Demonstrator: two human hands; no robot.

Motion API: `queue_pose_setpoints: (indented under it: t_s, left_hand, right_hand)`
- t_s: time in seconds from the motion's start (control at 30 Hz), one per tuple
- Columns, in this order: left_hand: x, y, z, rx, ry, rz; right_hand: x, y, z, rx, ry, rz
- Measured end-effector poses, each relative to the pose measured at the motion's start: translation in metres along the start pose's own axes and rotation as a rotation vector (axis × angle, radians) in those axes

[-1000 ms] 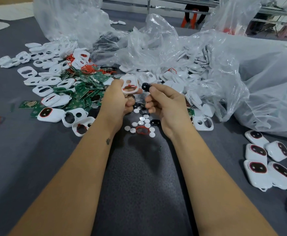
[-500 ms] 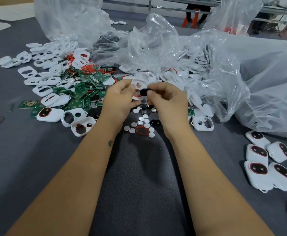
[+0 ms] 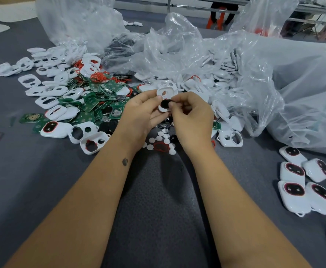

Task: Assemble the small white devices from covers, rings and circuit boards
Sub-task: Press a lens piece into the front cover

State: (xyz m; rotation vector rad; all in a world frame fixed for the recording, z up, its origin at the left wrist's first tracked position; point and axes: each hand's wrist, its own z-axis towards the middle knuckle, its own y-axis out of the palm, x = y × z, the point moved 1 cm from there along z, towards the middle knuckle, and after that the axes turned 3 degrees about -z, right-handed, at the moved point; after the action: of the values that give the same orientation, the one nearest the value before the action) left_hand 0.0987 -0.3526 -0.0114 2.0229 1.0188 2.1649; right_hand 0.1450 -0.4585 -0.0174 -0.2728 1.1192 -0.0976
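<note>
1. While both forearms reach out over a dark grey felt-like table (image 3: 158,219), the left hand (image 3: 138,115) grips a white cover (image 3: 166,92) held above the parts pile.
2. Against that cover, the right hand (image 3: 192,117) pinches a small black piece (image 3: 165,103).
3. Green circuit boards (image 3: 92,105), red rings (image 3: 98,76) and more white covers lie heaped at left.
4. Clear plastic bags (image 3: 245,70) spill white parts behind.
5. Finished devices (image 3: 301,182) sit at right.
6. Beyond the table, orange stool legs (image 3: 219,18) stand on the floor.
7. No writing can be read.
</note>
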Motion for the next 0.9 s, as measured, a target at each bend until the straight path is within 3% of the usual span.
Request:
queue_pose_setpoints:
  t_s: [0.3,0.53,0.67,0.8,0.9]
  left_hand:
    - [0.002,-0.003,0.001,-0.060,0.001,-0.072]
    - [0.001,-0.006,-0.001,-0.163,0.013,0.038]
    - [0.000,-0.004,-0.001,-0.169,0.027,0.078]
    - [-0.001,-0.008,0.000,-0.124,0.028,0.085]
    - [0.004,-0.012,0.004,0.043,0.073,0.035]
  right_hand:
    - [-0.003,-0.002,0.001,0.039,0.050,0.079]
    - [-0.002,-0.005,0.004,-0.076,0.184,0.174]
    - [-0.003,-0.005,0.003,-0.056,0.109,0.071]
    - [-0.006,-0.003,-0.001,-0.094,0.033,0.010]
    - [-0.006,-0.003,-0.002,-0.089,0.041,0.056]
